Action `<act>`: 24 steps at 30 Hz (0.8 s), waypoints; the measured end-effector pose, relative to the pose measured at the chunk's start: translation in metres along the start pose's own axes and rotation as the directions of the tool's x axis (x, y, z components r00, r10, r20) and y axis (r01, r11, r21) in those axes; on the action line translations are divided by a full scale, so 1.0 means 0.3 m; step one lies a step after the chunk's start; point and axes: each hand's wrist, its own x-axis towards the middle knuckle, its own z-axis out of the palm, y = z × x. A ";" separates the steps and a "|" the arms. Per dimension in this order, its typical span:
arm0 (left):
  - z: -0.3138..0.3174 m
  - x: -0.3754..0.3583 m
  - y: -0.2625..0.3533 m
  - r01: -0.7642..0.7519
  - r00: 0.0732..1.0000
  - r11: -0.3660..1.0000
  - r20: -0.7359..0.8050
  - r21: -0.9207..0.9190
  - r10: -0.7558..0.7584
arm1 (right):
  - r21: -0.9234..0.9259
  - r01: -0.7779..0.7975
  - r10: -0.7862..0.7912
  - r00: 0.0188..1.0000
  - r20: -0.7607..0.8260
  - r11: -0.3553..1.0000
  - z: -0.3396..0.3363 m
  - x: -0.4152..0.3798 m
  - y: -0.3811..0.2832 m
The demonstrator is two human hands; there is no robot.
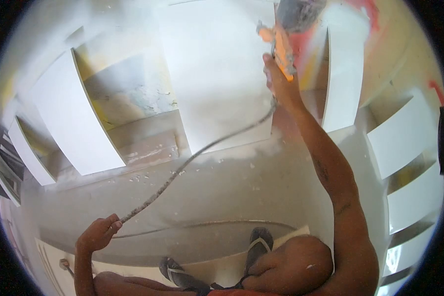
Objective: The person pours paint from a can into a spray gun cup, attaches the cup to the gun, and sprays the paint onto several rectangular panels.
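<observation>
My right hand (pixel 280 81) is raised and wrapped round the handle of an orange spray gun (pixel 282 49), which is crusted with grey residue. A dark, stained paint cup (pixel 301 14) sits at the top of the gun. From the gun's handle a dirty hose (pixel 197 154) runs down to the left. Low on the left, my left hand (pixel 99 232) is closed round this hose. Behind the gun stands a large white panel (pixel 222 74), close to the gun's left side.
Several white panels lean along the walls, among them a left one (pixel 79 118), a right one (pixel 345 74) and a far-right one (pixel 402 133). A hose loop (pixel 222 222) lies on the dusty floor (pixel 241 192), near my sandalled feet. Paint stains mark the wall.
</observation>
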 end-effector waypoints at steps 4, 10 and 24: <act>-0.006 0.004 -0.015 0.024 0.999 0.994 0.022 0.104 -0.026 | -0.265 -0.339 0.375 0.922 0.100 0.903 -0.089 -0.189 0.172; 0.014 0.007 -0.042 -0.067 0.997 0.984 0.038 0.163 0.061 | -0.495 -0.589 0.741 0.643 0.191 0.639 -0.235 -0.500 0.388; 0.013 -0.016 -0.035 -0.050 0.999 0.997 0.010 0.059 0.049 | -0.058 0.115 -0.109 0.989 0.098 0.992 0.073 0.027 -0.024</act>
